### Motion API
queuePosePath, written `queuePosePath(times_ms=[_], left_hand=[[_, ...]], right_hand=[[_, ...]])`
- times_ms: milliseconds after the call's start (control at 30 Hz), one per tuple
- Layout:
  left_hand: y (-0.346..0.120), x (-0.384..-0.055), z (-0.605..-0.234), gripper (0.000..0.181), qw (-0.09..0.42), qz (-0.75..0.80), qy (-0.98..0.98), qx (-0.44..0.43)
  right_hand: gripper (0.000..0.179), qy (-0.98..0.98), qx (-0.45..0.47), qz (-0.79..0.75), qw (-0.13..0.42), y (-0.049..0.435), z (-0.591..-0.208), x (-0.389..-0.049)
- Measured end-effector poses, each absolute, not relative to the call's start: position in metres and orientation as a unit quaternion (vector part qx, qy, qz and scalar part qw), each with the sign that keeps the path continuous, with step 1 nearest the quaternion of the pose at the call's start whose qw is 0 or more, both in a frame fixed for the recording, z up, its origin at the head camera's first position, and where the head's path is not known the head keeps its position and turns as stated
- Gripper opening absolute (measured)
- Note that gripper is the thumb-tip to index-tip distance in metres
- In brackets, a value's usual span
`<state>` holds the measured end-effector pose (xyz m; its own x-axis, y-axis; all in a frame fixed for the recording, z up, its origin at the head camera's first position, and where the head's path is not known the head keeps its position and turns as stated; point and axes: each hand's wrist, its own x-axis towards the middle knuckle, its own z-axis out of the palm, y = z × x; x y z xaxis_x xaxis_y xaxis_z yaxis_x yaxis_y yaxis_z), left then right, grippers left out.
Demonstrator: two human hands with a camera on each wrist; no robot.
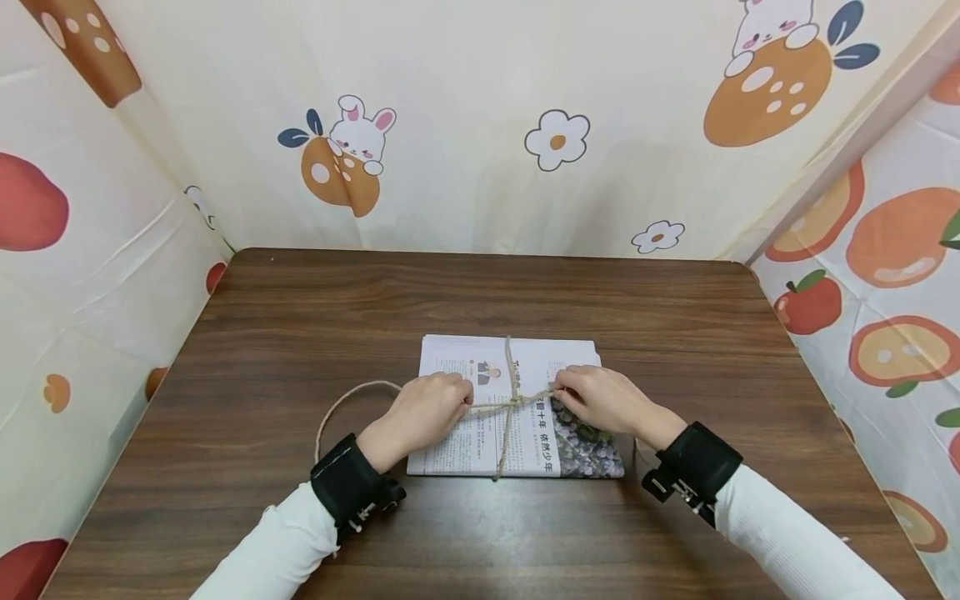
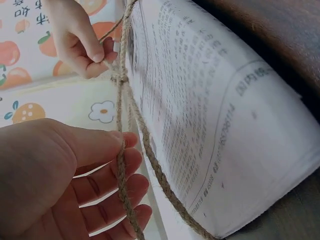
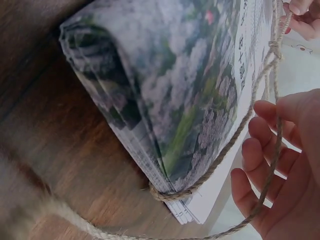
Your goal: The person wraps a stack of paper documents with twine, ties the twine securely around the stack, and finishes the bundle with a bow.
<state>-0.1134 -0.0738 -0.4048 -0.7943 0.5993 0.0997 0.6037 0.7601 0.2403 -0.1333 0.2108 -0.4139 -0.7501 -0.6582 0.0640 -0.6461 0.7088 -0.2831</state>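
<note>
A folded stack of newspapers [image 1: 465, 442] lies on the table with twine [image 1: 508, 442] wound round it both ways, crossing at a knot near the middle. My left hand [image 1: 429, 412] pinches one end of the twine between thumb and forefinger, left of the knot. On the other side my right hand [image 1: 600, 398] pinches the other end, close over the flower photo. In the left wrist view the twine [image 2: 121, 170] runs from the thumb up to the knot [image 2: 120, 79]. The right wrist view shows the twine [image 3: 278, 127] hanging past the right palm in a loop.
The brown wooden table [image 1: 337, 308] surrounds the bundle. A loose loop of twine [image 1: 324, 425] curves out left of the left hand. Patterned cloth walls [image 1: 450, 167] stand behind and at both sides. Each wrist wears a black camera band [image 1: 348, 475].
</note>
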Motion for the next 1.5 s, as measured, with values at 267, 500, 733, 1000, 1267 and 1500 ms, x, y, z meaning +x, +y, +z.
queuePosePath(times_ms=[267, 500, 733, 1000, 1267, 1500], left_hand=[[-0.070, -0.114, -0.404, 0.016, 0.016, -0.111, -0.935, -0.336], [-0.066, -0.116, -0.401, 0.015, 0.030, -0.105, -0.935, -0.337], [-0.063, -0.117, -0.399, 0.014, 0.045, -0.111, -0.934, -0.337], [-0.055, -0.117, -0.397, 0.012, 0.064, -0.130, -0.933, -0.328], [-0.046, -0.116, -0.397, 0.014, 0.058, -0.149, -0.936, -0.314], [-0.037, -0.114, -0.398, 0.013, 0.047, -0.167, -0.933, -0.314]], right_hand=[[0.003, 0.915, -0.373, -0.151, 0.012, 0.215, -0.413, -0.131], [0.006, 0.912, -0.386, -0.137, 0.012, 0.216, -0.414, -0.127], [0.015, 0.912, -0.391, -0.114, 0.043, 0.215, -0.414, -0.123], [0.016, 0.917, -0.389, -0.084, 0.009, 0.215, -0.413, -0.121], [0.018, 0.908, -0.403, -0.069, -0.093, 0.217, -0.412, -0.124], [0.013, 0.895, -0.421, -0.023, -0.144, 0.220, -0.406, -0.131]])
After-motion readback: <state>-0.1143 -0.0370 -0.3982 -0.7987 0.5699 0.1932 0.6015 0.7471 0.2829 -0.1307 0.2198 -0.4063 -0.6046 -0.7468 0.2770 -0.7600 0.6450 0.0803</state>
